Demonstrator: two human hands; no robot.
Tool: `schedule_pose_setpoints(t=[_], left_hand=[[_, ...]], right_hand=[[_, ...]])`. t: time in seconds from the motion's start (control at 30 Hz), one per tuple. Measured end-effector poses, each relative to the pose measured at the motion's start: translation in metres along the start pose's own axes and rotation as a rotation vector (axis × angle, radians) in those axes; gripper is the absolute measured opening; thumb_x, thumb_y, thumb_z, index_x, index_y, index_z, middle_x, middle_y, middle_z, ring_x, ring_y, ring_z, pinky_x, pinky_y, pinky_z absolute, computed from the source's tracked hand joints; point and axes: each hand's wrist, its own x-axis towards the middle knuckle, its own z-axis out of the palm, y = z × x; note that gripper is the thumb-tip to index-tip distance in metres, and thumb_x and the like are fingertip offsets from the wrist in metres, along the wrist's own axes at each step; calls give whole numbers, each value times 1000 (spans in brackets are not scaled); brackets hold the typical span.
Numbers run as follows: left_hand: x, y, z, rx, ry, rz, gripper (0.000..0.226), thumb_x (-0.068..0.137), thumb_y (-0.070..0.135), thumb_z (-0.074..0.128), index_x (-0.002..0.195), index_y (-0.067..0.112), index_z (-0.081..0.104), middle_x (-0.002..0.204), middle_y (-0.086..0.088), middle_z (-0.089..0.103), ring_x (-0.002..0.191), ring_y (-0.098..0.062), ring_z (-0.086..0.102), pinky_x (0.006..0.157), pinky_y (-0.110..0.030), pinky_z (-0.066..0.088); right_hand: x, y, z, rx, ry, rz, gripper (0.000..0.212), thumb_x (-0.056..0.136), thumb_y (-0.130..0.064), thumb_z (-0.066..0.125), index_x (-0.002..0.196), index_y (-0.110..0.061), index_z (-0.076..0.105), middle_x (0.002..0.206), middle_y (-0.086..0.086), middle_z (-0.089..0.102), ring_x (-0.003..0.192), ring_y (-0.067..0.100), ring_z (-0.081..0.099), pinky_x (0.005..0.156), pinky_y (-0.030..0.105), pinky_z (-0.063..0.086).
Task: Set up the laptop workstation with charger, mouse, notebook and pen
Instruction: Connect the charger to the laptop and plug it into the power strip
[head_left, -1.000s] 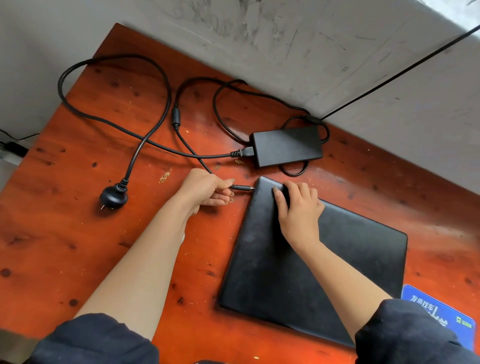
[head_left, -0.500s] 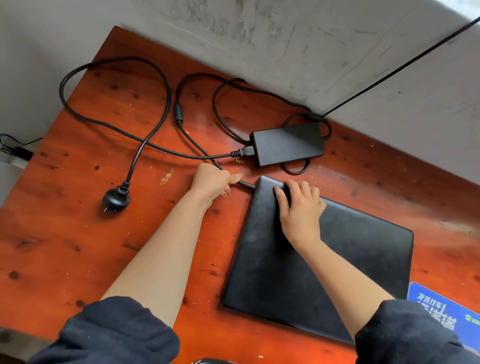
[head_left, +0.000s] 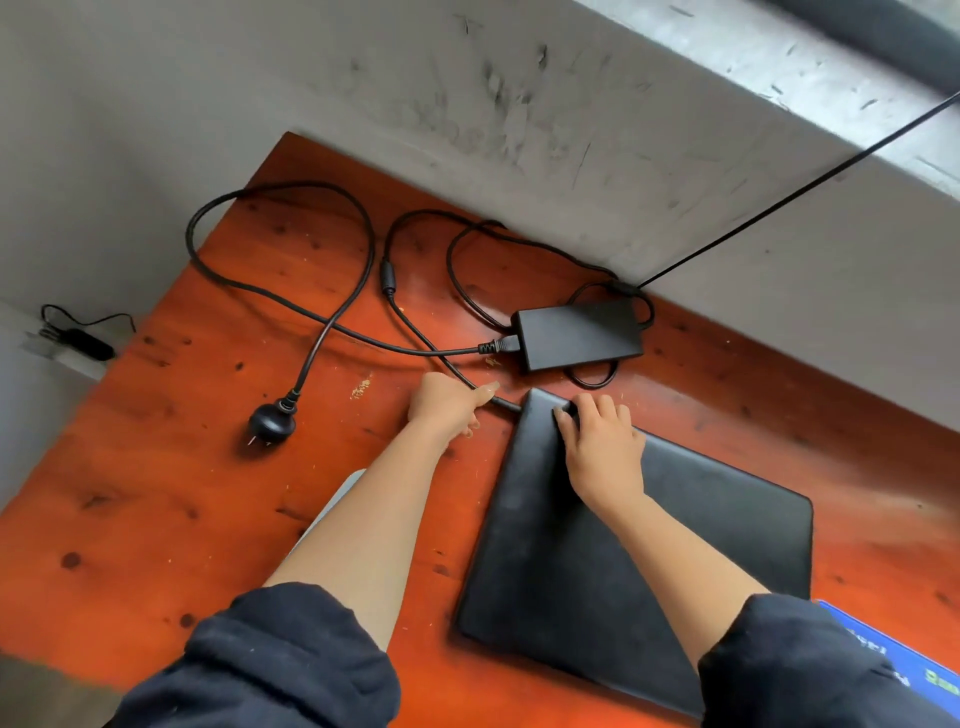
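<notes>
Left hand has moved in toward the laptop over the last second; its fingers pinch the charger's connector just behind the tip; a second ago a stretch of bare barrel showed between hand and laptop, now only a short stub shows, with its end at the left edge by the rear corner; whether it is fully seated cannot be told.

Right hand unchanged; fingers lie together, flat on the closed lid near that corner, bracing it.

Charger brick sits just behind the laptop on the surface; wall plug lies loose to the left, not connected.

Judgement: charger step is nearly done at the laptop end; mains end still to do; mouse, notebook and pen not in view.
</notes>
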Motion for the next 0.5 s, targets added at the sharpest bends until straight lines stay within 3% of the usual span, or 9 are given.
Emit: schedule_pose_setpoints(t=[0.07, 0.2, 0.33, 0.43, 0.5], left_hand=[[-6, -7, -1, -2, -10, 61, 45, 84, 48, 66, 72, 5, 72, 39, 1, 56, 23, -5, 45, 38, -16, 40], [-25, -23, -11, -95, 69, 184, 43, 83, 49, 66, 69, 9, 72, 48, -3, 62, 37, -14, 56, 57, -27, 53], [-44, -43, -48, -205, 275, 296, 32, 86, 43, 64, 71, 15, 69, 58, 1, 68, 61, -19, 68, 67, -31, 53], [-58, -75, -81, -230, 465, 323, 25, 89, 35, 64, 70, 17, 67, 64, 6, 67, 66, -13, 64, 66, -29, 48], [-65, -107, -98, -204, 587, 298, 24, 89, 33, 63, 75, 15, 69, 72, 2, 69, 71, -18, 63, 66, -32, 46]], right_hand=[[1, -3, -7, -31, -43, 9, 33, 101, -37, 36, 113, -11, 52, 118, 9, 54, 111, 30, 44, 85, 42, 36], [1, -22, -20, 24, -24, 16, 31, 98, -31, 44, 121, -10, 49, 125, 10, 51, 118, 31, 43, 91, 45, 37], [-1, -77, -21, 191, 1, -150, 31, 94, -22, 51, 122, -9, 51, 122, 9, 53, 117, 28, 45, 91, 42, 37], [-1, -126, -11, 355, -35, -265, 24, 90, -18, 54, 111, -7, 56, 112, 11, 57, 109, 30, 51, 89, 40, 41], [-5, -159, 1, 423, -110, -315, 23, 89, -19, 55, 107, -6, 56, 108, 12, 58, 103, 30, 55, 85, 36, 42]])
